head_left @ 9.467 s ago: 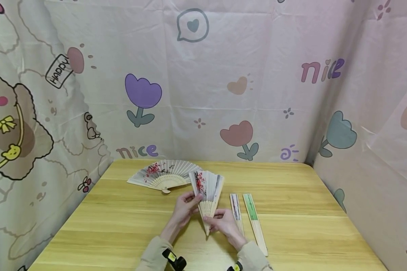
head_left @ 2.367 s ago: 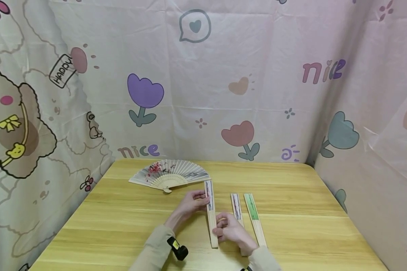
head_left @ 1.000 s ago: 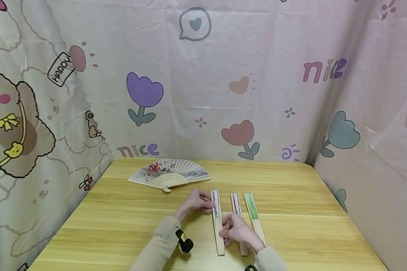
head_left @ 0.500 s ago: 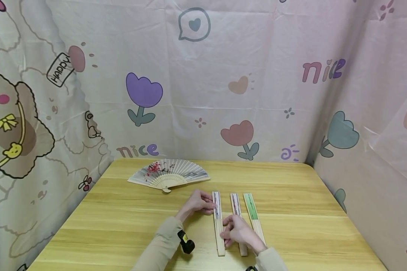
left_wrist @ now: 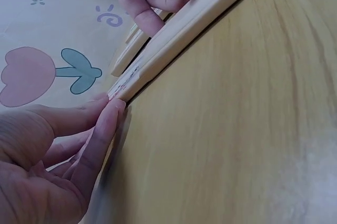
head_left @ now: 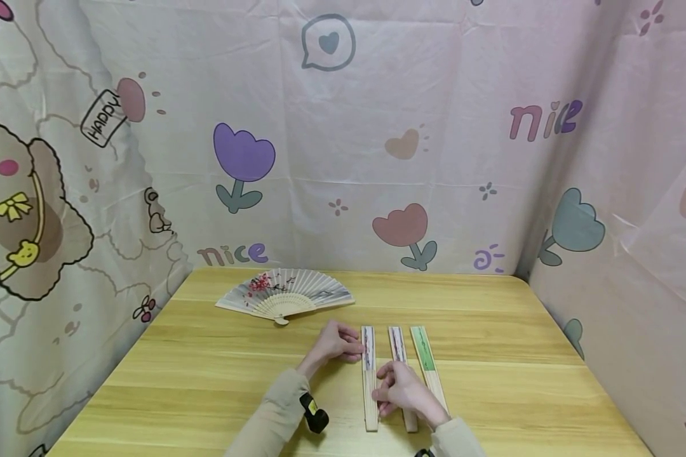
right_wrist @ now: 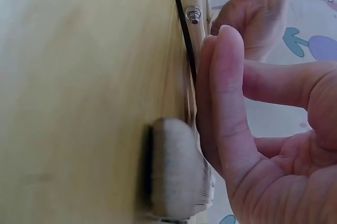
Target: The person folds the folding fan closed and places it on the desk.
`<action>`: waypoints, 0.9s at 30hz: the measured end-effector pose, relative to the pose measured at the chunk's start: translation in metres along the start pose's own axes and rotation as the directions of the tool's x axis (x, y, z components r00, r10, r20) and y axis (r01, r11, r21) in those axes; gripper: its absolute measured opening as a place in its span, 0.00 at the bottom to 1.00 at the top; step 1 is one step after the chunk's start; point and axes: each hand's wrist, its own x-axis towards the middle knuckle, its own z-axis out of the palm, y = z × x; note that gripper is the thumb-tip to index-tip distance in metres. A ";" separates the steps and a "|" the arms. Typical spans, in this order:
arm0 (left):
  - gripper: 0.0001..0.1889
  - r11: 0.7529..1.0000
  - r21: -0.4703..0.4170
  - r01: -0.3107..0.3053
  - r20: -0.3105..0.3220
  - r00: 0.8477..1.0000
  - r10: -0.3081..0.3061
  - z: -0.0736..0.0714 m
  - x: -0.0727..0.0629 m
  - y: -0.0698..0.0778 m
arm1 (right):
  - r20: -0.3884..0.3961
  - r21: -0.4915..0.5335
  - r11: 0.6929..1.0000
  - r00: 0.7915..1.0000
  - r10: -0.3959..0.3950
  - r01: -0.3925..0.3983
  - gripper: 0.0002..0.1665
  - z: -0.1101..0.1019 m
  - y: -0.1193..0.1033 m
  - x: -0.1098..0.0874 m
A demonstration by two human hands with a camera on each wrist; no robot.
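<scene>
A folded white-and-grey paper fan [head_left: 369,381] with pale slats lies lengthwise on the table between the two hands. My left hand [head_left: 333,344] has its thumb and fingertips against the left edge near the printed end. The left wrist view shows those fingers [left_wrist: 110,119] fairly straight at the fan's corner. My right hand [head_left: 401,388] touches the opposite edge lower down, its fingers extended along the slats near the rivet [right_wrist: 194,14]. Beside it, partly covered by the right hand, lies another folded fan [head_left: 397,343], then a green folded fan [head_left: 423,352].
A spread fan [head_left: 326,289] with red blossoms lies at the back left of the wooden table [head_left: 491,368]. Printed cloth [head_left: 320,114] hangs behind and at both sides. A black wrist camera [head_left: 314,414] sits on the left sleeve.
The fan, partly spread in the oldest frame, is folded by 2.4 seconds ago. It has since come down and right onto the table beside the others. Lately it slides slightly right.
</scene>
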 end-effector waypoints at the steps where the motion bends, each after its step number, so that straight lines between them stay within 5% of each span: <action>1: 0.20 1.000 -0.008 0.006 -0.007 1.000 -0.006 -0.001 0.000 0.000 | -0.003 0.002 1.000 1.000 -0.002 0.002 0.25 0.000 0.000 0.000; 15: 0.25 0.993 -0.108 -0.052 -0.075 0.996 0.044 -0.024 -0.008 -0.010 | -0.066 0.110 0.990 0.994 -0.086 0.093 0.31 -0.001 -0.005 0.012; 27: 0.28 0.965 -0.221 -0.139 -0.202 0.975 0.094 -0.051 -0.015 -0.012 | -0.133 0.276 0.953 0.987 -0.093 0.127 0.33 0.012 -0.018 0.033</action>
